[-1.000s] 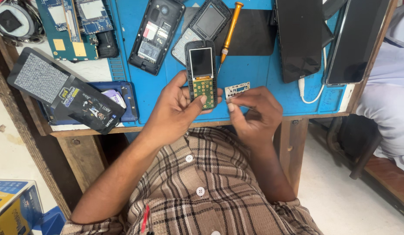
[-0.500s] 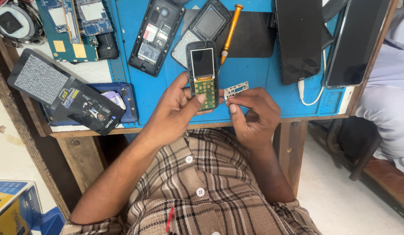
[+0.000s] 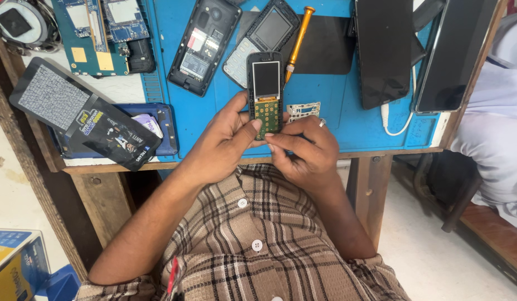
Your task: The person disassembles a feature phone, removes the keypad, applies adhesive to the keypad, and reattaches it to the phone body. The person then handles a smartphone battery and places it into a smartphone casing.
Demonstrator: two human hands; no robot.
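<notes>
A small opened keypad phone [image 3: 266,89] with a bare screen and exposed green key board stands upright over the blue mat [image 3: 336,120]. My left hand [image 3: 225,139] holds its lower left side, thumb on the key board. My right hand [image 3: 306,147] grips the phone's bottom right corner with pinched fingertips. A white keypad membrane [image 3: 303,110] lies on the mat just above my right hand's knuckles.
On the mat lie an open phone back [image 3: 204,44], a keypad front cover [image 3: 261,39], an orange-handled screwdriver [image 3: 297,36], a dark pad and two large black phones [image 3: 384,50]. Circuit boards [image 3: 97,33] and dark boxes [image 3: 83,114] sit left. Another person sits at right [image 3: 495,111].
My right hand has moved left from the keypad membrane to the phone's bottom corner. The phone sits slightly higher and straighter between both hands.
</notes>
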